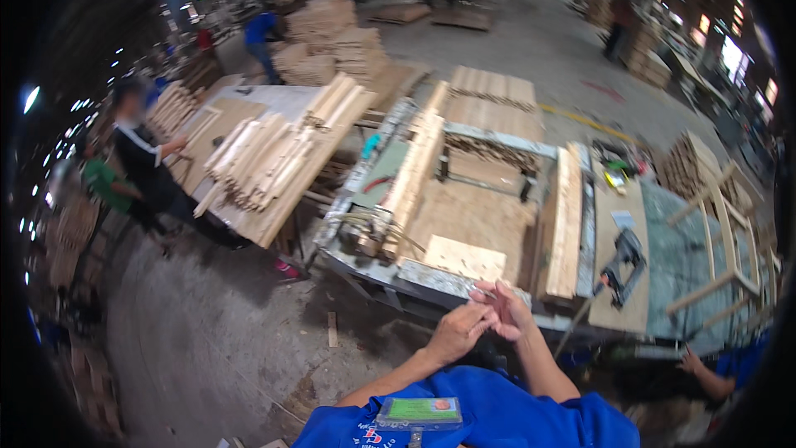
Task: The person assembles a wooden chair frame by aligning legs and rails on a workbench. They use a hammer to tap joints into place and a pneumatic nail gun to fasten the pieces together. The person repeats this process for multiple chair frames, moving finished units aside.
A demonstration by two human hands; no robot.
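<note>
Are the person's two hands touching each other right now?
Touching. The head view shows the left hand and the right hand pressed together at the fingers, with no gap, in front of the workbench edge.

Head camera looks down over the near workbench (pixel 464 224), wide, floor beyond.

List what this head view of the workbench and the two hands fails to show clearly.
- Left hand and right hand: pressed together and motion-blurred; anything between them cannot be told.
- Power tool on the plank: too small to identify.
- Wooden chair frame: bent and cut off by the dark fisheye rim.
</note>
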